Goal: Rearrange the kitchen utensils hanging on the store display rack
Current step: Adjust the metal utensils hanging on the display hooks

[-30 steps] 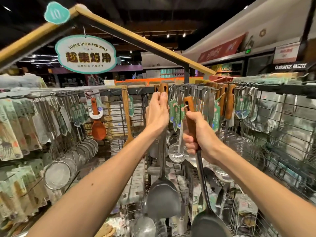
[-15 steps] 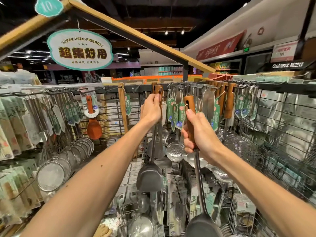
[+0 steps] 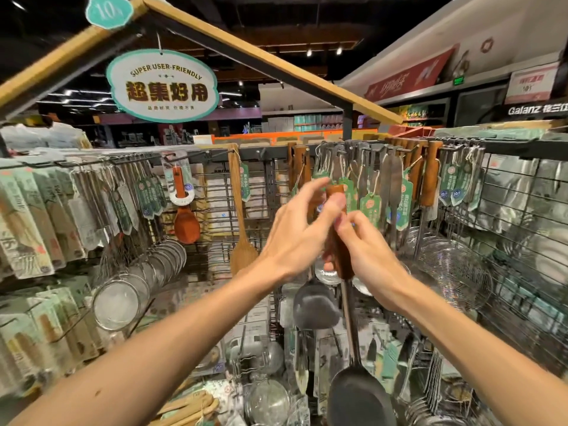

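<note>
A spatula with a brown wooden handle (image 3: 337, 241), steel shaft and dark blade (image 3: 358, 398) hangs upright between my hands, in front of the display rack (image 3: 455, 147). My right hand (image 3: 368, 253) grips the handle from the right. From the left, my left hand (image 3: 298, 232) has its thumb pressed near the handle's top and its fingers reaching behind, blurred. A second dark spatula (image 3: 315, 302) hangs from the rack's hooks just behind my left hand. Metal utensils with green tags (image 3: 370, 207) crowd the hooks above.
A long wooden spatula (image 3: 242, 229) and an orange spoon (image 3: 186, 222) hang left of centre. Round strainers (image 3: 118, 302) line the left rack, and a wire skimmer (image 3: 455, 272) hangs on the right mesh. Packaged utensils fill the shelves below. A slanted wooden beam (image 3: 276, 63) runs overhead.
My left hand let go of the second spatula, which now hangs on its hook, and moved right onto the handle held by my right hand. The view shifted slightly.
</note>
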Demonstrator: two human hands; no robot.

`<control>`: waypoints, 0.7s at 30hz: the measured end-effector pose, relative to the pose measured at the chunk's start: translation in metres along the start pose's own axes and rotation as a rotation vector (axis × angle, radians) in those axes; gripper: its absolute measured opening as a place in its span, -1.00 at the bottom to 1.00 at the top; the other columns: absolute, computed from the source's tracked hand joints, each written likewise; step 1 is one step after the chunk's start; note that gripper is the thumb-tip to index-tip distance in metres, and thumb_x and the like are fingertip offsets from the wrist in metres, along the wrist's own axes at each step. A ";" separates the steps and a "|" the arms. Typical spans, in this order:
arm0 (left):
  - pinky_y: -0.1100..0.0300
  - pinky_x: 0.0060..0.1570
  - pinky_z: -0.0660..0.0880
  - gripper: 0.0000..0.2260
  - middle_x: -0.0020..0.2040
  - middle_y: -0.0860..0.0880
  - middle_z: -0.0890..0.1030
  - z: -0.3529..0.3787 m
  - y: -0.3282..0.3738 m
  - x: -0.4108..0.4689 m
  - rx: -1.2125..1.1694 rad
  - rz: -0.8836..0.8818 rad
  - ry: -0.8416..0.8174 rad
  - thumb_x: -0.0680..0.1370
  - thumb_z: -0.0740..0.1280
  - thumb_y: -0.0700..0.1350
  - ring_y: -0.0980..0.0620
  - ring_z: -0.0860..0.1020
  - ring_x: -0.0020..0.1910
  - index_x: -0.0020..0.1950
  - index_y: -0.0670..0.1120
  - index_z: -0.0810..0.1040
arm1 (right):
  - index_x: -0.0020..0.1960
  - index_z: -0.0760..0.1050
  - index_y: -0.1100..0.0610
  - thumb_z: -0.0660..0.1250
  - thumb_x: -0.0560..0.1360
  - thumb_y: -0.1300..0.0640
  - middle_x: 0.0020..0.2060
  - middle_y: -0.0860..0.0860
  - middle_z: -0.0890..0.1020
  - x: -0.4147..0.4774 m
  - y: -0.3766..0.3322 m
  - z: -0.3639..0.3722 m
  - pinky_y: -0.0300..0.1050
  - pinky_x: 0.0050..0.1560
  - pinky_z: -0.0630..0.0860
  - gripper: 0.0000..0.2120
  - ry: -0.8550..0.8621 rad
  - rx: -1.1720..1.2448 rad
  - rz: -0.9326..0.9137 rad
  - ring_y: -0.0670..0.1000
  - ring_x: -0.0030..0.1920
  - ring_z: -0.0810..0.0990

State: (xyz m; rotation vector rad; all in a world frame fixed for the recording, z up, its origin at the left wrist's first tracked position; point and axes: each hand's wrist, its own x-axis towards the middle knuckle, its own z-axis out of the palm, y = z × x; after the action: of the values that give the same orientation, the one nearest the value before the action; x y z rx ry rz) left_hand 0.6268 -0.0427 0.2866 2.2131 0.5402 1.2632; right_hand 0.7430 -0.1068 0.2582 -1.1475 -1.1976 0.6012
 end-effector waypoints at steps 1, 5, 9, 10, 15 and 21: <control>0.28 0.19 0.47 -0.64 0.21 0.13 0.61 0.000 -0.001 -0.003 -0.034 -0.022 -0.009 0.62 0.28 0.11 0.24 0.57 0.14 0.41 0.09 0.45 | 0.03 0.35 0.21 0.11 0.66 0.02 -0.21 0.15 0.55 0.000 0.002 0.005 -0.08 -0.32 0.62 -0.76 -0.002 -0.009 -0.007 0.03 -0.31 0.58; 0.36 -0.06 0.50 -0.73 -0.05 0.10 0.66 -0.004 -0.009 -0.007 -0.151 -0.097 0.039 0.59 0.36 -0.03 0.30 0.61 -0.11 0.29 0.06 0.55 | 0.12 0.37 0.30 0.14 0.64 -0.03 -0.13 0.38 0.59 -0.003 0.005 0.018 0.14 -0.25 0.66 -0.64 -0.005 -0.007 -0.004 0.19 -0.30 0.61; 0.38 -0.05 0.46 -0.79 -0.11 0.20 0.63 -0.009 -0.013 -0.007 -0.103 -0.116 0.068 0.58 0.38 -0.06 0.35 0.57 -0.12 0.22 0.08 0.59 | 0.12 0.40 0.32 0.13 0.67 0.04 -0.08 0.33 0.64 -0.005 0.007 0.022 0.39 -0.02 0.57 -0.69 -0.020 -0.006 0.021 0.38 -0.07 0.64; 0.41 -0.06 0.45 -0.78 -0.10 0.21 0.63 -0.011 -0.013 -0.007 -0.075 -0.101 0.076 0.58 0.38 -0.05 0.37 0.56 -0.10 0.23 0.08 0.59 | 0.13 0.42 0.28 0.13 0.67 0.06 -0.09 0.27 0.66 -0.004 0.007 0.023 0.34 0.00 0.59 -0.73 -0.016 0.002 0.016 0.32 -0.06 0.66; 0.39 -0.01 0.49 -0.75 -0.05 0.21 0.64 -0.011 -0.010 -0.003 -0.006 -0.017 0.124 0.59 0.37 -0.04 0.33 0.57 -0.05 0.27 0.04 0.57 | 0.22 0.37 0.06 0.23 0.63 0.11 -0.17 0.06 0.73 -0.004 0.013 0.017 0.07 -0.12 0.68 -0.82 -0.011 0.026 -0.009 0.04 -0.14 0.73; 0.53 -0.12 0.43 -0.68 0.00 0.15 0.61 -0.015 -0.003 0.026 0.024 0.018 0.213 0.62 0.33 -0.02 0.43 0.53 -0.13 0.37 0.00 0.54 | 0.30 0.29 -0.10 0.38 0.56 0.13 -0.15 -0.03 0.70 0.008 0.018 0.016 0.16 0.07 0.62 -0.60 0.034 -0.190 -0.150 -0.02 -0.08 0.70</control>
State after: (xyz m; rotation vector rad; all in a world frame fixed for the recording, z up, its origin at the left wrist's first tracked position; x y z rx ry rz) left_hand 0.6262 -0.0218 0.3080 2.1197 0.6204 1.5206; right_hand 0.7338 -0.0872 0.2440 -1.2085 -1.3194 0.3589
